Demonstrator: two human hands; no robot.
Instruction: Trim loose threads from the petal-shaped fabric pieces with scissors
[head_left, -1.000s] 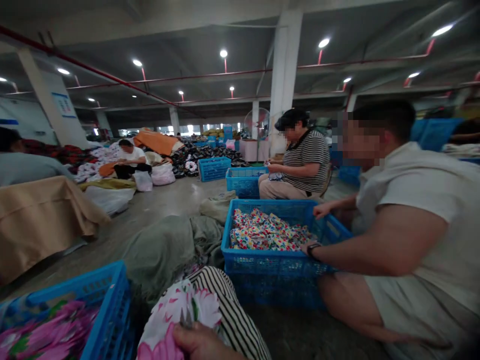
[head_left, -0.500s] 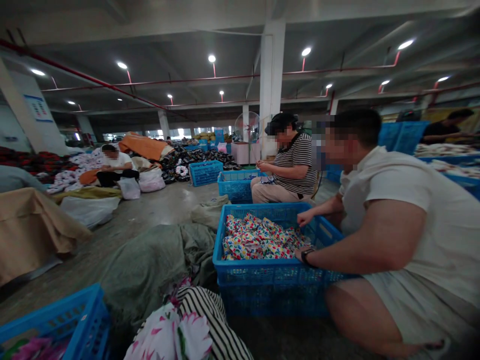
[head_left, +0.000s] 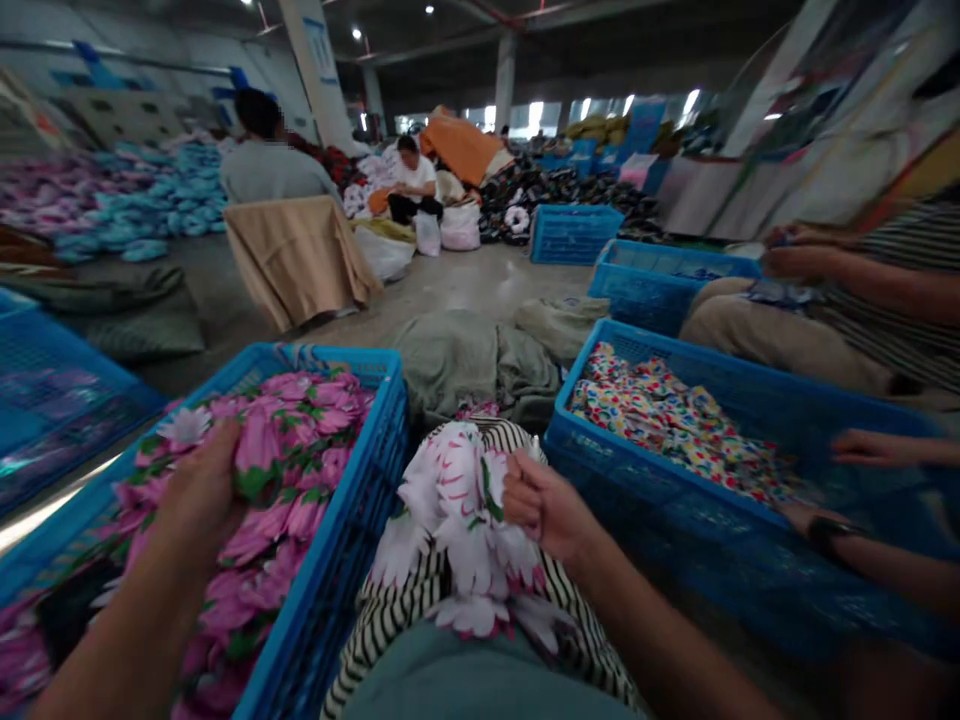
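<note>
Head view: left hand (head_left: 206, 485), left of frame, is curled around a pink flower (head_left: 259, 440) over a blue crate (head_left: 367, 520) of similar pieces. Right hand (head_left: 551, 505), centre right, is a loose fist at the edge of white petals (head_left: 461, 480); can't tell if it pinches them. Petals lie on striped cloth (head_left: 356, 650) across the lap, lower centre, probably to keep both arms low and relaxed. Crate likely sits there for easy left reach. Crate 2 (head_left: 600, 475), right, has a co-worker's hand (head_left: 874, 447) in it.
</note>
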